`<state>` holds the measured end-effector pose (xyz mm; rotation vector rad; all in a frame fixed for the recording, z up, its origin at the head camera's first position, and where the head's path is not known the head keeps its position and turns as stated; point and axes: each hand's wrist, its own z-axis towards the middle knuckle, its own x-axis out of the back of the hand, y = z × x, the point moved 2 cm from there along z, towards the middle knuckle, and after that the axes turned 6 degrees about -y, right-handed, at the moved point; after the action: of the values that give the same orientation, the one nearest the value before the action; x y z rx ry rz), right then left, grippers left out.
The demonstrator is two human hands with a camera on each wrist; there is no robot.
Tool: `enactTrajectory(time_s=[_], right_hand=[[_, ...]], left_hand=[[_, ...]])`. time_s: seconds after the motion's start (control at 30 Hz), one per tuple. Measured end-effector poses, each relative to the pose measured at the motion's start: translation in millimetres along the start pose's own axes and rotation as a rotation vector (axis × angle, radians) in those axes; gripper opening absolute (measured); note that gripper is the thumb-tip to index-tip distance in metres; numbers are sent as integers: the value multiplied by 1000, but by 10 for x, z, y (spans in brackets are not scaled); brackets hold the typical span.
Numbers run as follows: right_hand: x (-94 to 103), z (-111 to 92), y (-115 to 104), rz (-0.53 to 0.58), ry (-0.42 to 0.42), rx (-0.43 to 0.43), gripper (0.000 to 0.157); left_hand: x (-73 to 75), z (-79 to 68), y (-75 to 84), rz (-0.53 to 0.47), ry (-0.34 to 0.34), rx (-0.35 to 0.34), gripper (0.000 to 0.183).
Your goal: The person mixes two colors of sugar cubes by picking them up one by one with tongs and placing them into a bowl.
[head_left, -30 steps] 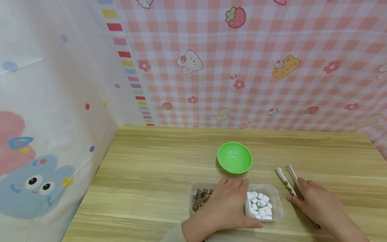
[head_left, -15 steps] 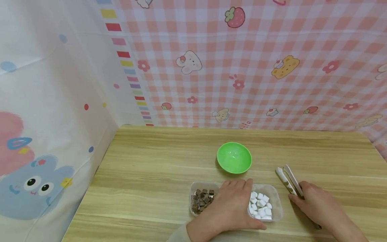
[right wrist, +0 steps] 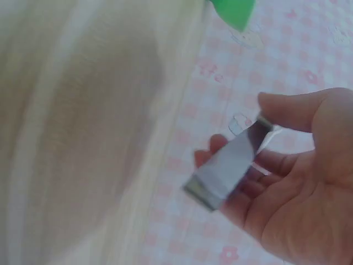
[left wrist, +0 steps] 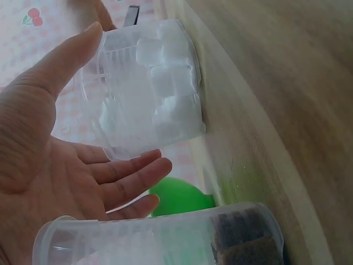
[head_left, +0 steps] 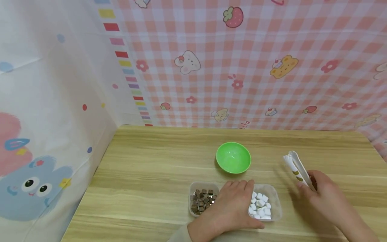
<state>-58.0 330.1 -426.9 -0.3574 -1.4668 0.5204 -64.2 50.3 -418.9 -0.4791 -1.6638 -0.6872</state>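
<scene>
Nearest, we see one left hand (head_left: pixel 228 205) spread, thumb and fingers touching one clear box (head_left: pixel 276 201) of white pieces (head_left: pixel 260 203). One right hand (head_left: pixel 328 200) pinches one pair of tongs (head_left: pixel 295 172). A second box (head_left: pixel 205 185) of brown cubes (head_left: pixel 201 201) stands just left; both heaps overlap too much for us to count. Beyond is one green bowl (head_left: pixel 233 158) on the wooden table (head_left: pixel 151 168); farthest, a checked cloth (head_left: pixel 211 47) reads "life". Half a second ago the tongs sat lower, arms wider apart; now they are raised.
</scene>
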Motion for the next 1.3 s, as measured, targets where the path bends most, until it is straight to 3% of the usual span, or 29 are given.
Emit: enactTrajectory(time_s=[0.3,0.5,0.93,1.3], right_hand=[[171,45,-67,-11,71,43,38],[266,66,-180,68,74,60,46],[421,47,-409,178,216,131,40],[484,-43,-578,94,272,249,42]], left_hand=[[7,-5,-8,-8,9,0,102],[2,-10,-8,5,11,-2,109],[5,-22,-11,1,-3,-13,115],[29,-25,-32,-18,-12,-15,106]])
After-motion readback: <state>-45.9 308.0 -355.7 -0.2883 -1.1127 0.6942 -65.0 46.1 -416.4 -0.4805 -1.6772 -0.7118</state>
